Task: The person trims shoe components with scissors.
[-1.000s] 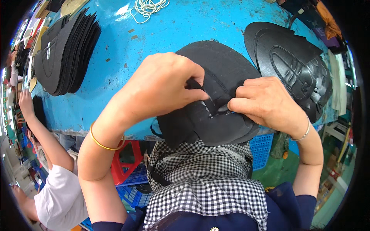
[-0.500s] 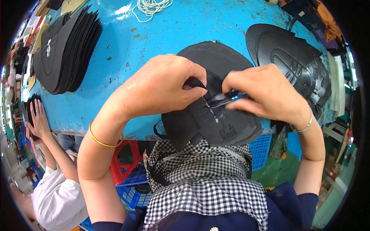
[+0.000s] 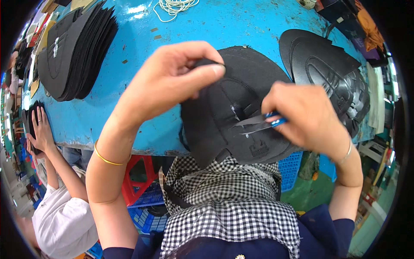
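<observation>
A black shoe-upper piece [image 3: 200, 129] lies at the table's front edge, with stitched lines, an embossed patch and whitish marks near a slit at its middle. Over its far left part, my left hand [image 3: 172, 80] pinches some black material [image 3: 206, 63] between thumb and fingers; whether that is joined to the piece below cannot be made out. In my right hand [image 3: 304, 116] are small scissors [image 3: 254, 125] with blue handles, their pointed blades parted over the piece beside the whitish marks.
Stacked black pieces [image 3: 82, 52] stand at the far left; glossy black uppers [image 3: 319, 64] lie on the right. White cord [image 3: 174, 6] is coiled at the back of the blue table [image 3: 142, 90]. A co-worker's hand [image 3: 42, 131] rests on black pieces at left. A red stool [image 3: 140, 181] stands below.
My left hand has moved up and left, away from the middle of the upper, still pinching black material. My right hand has drawn slightly right and toward me with the scissors.
</observation>
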{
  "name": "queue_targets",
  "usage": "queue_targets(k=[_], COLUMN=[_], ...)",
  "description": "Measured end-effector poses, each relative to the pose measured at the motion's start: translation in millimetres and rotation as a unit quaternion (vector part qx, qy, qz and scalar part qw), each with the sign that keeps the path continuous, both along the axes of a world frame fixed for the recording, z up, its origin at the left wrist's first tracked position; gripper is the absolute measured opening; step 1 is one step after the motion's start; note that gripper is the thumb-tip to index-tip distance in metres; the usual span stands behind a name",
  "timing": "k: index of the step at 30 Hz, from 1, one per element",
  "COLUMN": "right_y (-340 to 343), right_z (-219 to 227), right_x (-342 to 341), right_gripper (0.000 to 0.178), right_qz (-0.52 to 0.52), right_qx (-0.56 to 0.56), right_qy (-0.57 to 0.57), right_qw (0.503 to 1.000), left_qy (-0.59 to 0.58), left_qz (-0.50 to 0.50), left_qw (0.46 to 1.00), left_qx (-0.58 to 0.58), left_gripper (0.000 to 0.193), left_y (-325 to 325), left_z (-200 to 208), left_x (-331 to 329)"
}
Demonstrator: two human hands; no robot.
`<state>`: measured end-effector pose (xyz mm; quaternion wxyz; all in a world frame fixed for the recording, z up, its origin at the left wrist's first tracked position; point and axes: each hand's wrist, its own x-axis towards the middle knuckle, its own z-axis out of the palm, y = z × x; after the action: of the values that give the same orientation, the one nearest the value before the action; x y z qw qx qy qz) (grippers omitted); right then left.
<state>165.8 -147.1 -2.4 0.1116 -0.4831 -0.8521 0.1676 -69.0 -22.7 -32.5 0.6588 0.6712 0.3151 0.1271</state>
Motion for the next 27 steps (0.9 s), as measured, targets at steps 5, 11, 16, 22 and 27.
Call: queue_targets(k=[5,11,16,22,27], right_y=[-43,-48,-24,-97,-117], right_z=[-27,-41,-19,-19,2], right_x=[-46,-63,-20,117,167], right_gripper=[0.023,0.016,0.020,0.041,0.029], right_qz=[0.044,-0.010,-0.213,-0.498,-0.523], right_qx=[0.140,0.196,-0.004,0.084,0.101], right_qy=[-0.161,-0.183,0.244,0.577,0.420], right_qw=[0.976,0.963,0.946,0.642,0.735], left_qy=[-0.065,-0.072,-0.056,-0.056,0.035], left_qz=[0.099,0.103,0.152,-0.098,-0.231], left_qw=[0.992,0.979,0.972,0.986,0.950], left_qx=[0.042,0.161,0.172,0.125,0.209], left_gripper=[0.020,0.027,0.014,0.008,0.012], left_y=[11,11,-8,-16,-12], left_z=[18,47,55,31,5], left_x=[-15,-28,-23,10,39])
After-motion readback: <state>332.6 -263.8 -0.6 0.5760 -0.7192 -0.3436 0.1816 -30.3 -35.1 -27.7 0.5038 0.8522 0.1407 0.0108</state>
